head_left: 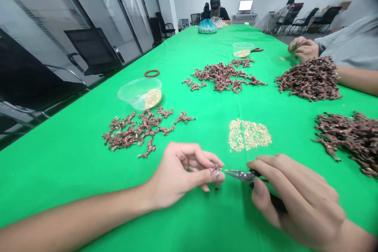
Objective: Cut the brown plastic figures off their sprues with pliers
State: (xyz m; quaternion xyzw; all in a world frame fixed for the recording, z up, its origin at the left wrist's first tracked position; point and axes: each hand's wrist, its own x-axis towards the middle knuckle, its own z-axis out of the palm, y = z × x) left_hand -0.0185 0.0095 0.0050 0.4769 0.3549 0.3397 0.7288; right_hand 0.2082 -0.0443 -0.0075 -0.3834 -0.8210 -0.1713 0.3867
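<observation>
My left hand [189,169] pinches a small brown horse figurine [217,185] between thumb and fingers; much of it is hidden by the fingertips. In my right hand [298,193] is a pair of needle-nose pliers [243,175] with dark handles. The tips point left and come close to the figurine; whether they touch it or grip a tiny piece I cannot tell. Beyond the pliers lies a flat patch of tiny gold-coloured pieces [255,135]. A loose group of similar brown figurines [132,130] lies past my left hand.
A clear plastic bowl [132,93] holds more gold pieces, with a brown ring [152,73] behind it. Figurine piles lie mid-table [220,75] and right [351,138]. Another person's hands [305,48] rest beside a further pile [310,80]. Red-handled pliers [256,50] touch a second bowl [243,49].
</observation>
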